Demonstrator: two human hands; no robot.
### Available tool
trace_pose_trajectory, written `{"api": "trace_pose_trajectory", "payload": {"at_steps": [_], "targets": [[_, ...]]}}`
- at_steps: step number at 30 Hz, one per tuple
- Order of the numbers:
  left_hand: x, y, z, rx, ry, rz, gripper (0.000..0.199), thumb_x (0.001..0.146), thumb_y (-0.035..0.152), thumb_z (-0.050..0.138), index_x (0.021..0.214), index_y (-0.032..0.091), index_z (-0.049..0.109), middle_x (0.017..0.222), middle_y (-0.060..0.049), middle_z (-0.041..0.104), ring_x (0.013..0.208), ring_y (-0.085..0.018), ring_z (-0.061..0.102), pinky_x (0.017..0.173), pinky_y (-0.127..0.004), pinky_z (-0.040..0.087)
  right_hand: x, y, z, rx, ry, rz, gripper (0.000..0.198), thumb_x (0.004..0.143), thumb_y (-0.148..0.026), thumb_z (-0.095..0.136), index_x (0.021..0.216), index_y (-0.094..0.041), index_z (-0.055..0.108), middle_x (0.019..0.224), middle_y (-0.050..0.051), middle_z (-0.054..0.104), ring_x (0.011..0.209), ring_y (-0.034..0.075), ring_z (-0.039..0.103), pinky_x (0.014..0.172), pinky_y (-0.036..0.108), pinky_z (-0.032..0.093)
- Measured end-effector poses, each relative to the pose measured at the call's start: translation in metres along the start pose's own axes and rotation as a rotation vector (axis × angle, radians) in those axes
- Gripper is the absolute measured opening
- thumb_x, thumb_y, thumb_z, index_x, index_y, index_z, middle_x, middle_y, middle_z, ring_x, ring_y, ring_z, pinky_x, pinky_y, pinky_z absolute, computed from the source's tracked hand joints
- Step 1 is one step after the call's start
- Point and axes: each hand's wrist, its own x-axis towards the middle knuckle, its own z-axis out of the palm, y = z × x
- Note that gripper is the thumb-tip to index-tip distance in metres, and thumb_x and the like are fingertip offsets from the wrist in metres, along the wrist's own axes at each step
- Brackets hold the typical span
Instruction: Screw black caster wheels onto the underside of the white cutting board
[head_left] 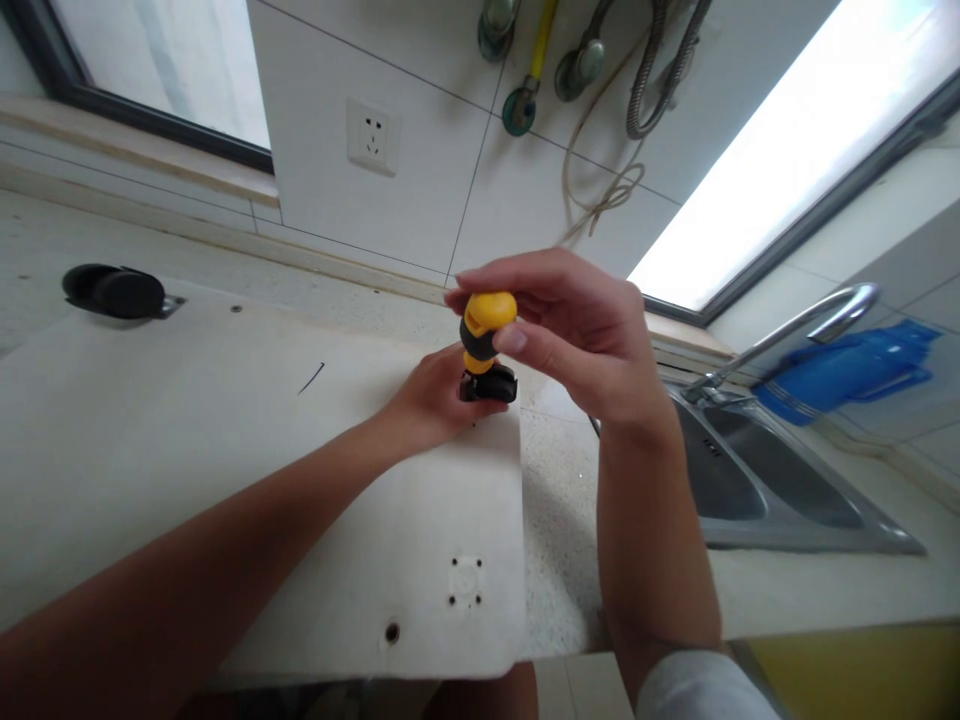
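A white board [337, 540] lies flat on the counter. At its far right corner a black caster wheel [491, 385] sits on the board, with my left hand [435, 395] closed around it. Above that caster stands a yellow and black screwdriver [489, 315], roughly upright. My right hand [577, 325] grips its handle between thumb and fingers. The screwdriver's tip is hidden behind the handle and the caster. Another black caster [112, 292] is at the board's far left. Near the front right corner, several screw holes [466, 582] form a square.
To the right is a steel double sink [787, 480] with a curved faucet [795, 330]. A blue jug-like item [847, 370] is behind it. On the tiled wall are a power socket [373, 137], valves, a yellow pipe [541, 40] and a looped cord [619, 188].
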Motion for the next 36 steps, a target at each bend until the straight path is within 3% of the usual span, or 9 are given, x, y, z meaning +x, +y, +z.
{"api": "trace_pose_trajectory", "payload": {"at_steps": [3, 6, 11, 15, 18, 23, 29, 33, 36], "targets": [[0.000, 0.001, 0.000, 0.013, 0.008, 0.005, 0.035, 0.085, 0.027, 0.091, 0.113, 0.019, 0.073, 0.110, -0.005, 0.080, 0.101, -0.028, 0.075, 0.091, -0.042, 0.059, 0.003, 0.009, 0.007, -0.026, 0.027, -0.038, 0.036, 0.098, -0.036, 0.080, 0.133, -0.038, 0.072, 0.134, 0.001, 0.077, 0.119, 0.024, 0.078, 0.101, 0.045, 0.073], [0.000, 0.003, -0.001, 0.061, -0.009, 0.010, 0.031, 0.086, 0.029, 0.090, 0.111, 0.020, 0.074, 0.108, -0.006, 0.081, 0.101, -0.029, 0.075, 0.091, -0.044, 0.059, 0.007, 0.004, 0.025, -0.274, 0.253, -0.039, 0.025, 0.101, -0.032, 0.079, 0.126, -0.036, 0.075, 0.128, 0.002, 0.075, 0.114, 0.021, 0.073, 0.102, 0.043, 0.070], [-0.001, 0.001, -0.001, 0.005, 0.013, -0.002, 0.032, 0.083, 0.028, 0.094, 0.106, 0.022, 0.073, 0.104, -0.003, 0.081, 0.095, -0.027, 0.075, 0.089, -0.042, 0.057, 0.012, 0.012, 0.034, -0.506, 0.582, -0.182, 0.019, 0.102, -0.027, 0.080, 0.115, -0.028, 0.066, 0.114, 0.003, 0.068, 0.107, 0.019, 0.071, 0.093, 0.039, 0.068], [0.000, 0.002, -0.002, 0.005, 0.018, 0.008, 0.033, 0.079, 0.025, 0.097, 0.102, 0.024, 0.073, 0.104, -0.002, 0.081, 0.097, -0.027, 0.076, 0.091, -0.042, 0.056, 0.011, 0.036, 0.028, -0.578, 0.800, -0.337, 0.024, 0.100, -0.025, 0.081, 0.110, -0.027, 0.060, 0.101, 0.000, 0.065, 0.085, 0.013, 0.069, 0.072, 0.031, 0.061], [0.000, 0.003, -0.003, 0.015, 0.019, 0.000, 0.033, 0.079, 0.023, 0.096, 0.103, 0.025, 0.073, 0.104, -0.001, 0.081, 0.098, -0.028, 0.077, 0.090, -0.041, 0.056, 0.010, 0.039, 0.029, -0.565, 0.792, -0.342, 0.022, 0.099, -0.022, 0.083, 0.109, -0.026, 0.064, 0.090, -0.004, 0.064, 0.072, 0.010, 0.063, 0.063, 0.029, 0.057], [-0.002, 0.003, -0.002, 0.022, 0.021, -0.003, 0.032, 0.080, 0.027, 0.096, 0.100, 0.025, 0.071, 0.102, -0.001, 0.080, 0.095, -0.027, 0.076, 0.089, -0.041, 0.057, 0.009, 0.019, 0.036, -0.662, 0.743, -0.262, 0.016, 0.100, -0.024, 0.085, 0.110, -0.025, 0.073, 0.098, 0.000, 0.076, 0.085, 0.015, 0.074, 0.077, 0.034, 0.065], [-0.003, 0.002, -0.002, 0.011, 0.026, 0.003, 0.033, 0.081, 0.028, 0.096, 0.102, 0.025, 0.071, 0.103, 0.000, 0.080, 0.097, -0.027, 0.076, 0.091, -0.041, 0.057, 0.012, 0.015, 0.037, -0.599, 0.806, -0.332, 0.014, 0.101, -0.023, 0.083, 0.115, -0.019, 0.079, 0.097, 0.002, 0.078, 0.086, 0.017, 0.077, 0.083, 0.039, 0.067], [-0.002, 0.002, -0.001, 0.034, 0.019, -0.002, 0.035, 0.081, 0.029, 0.096, 0.103, 0.024, 0.070, 0.103, -0.001, 0.080, 0.095, -0.027, 0.075, 0.088, -0.040, 0.056, 0.011, 0.020, 0.042, -0.630, 0.753, -0.241, 0.012, 0.105, -0.027, 0.078, 0.118, -0.027, 0.078, 0.100, 0.001, 0.080, 0.091, 0.017, 0.078, 0.088, 0.038, 0.069], [-0.002, 0.002, 0.000, 0.022, 0.012, 0.001, 0.032, 0.085, 0.032, 0.093, 0.106, 0.024, 0.070, 0.106, -0.002, 0.080, 0.096, -0.027, 0.074, 0.086, -0.040, 0.056, 0.011, 0.018, 0.047, -0.667, 0.737, -0.263, 0.013, 0.105, -0.031, 0.079, 0.118, -0.032, 0.078, 0.103, 0.001, 0.080, 0.093, 0.020, 0.079, 0.087, 0.041, 0.070]]}}
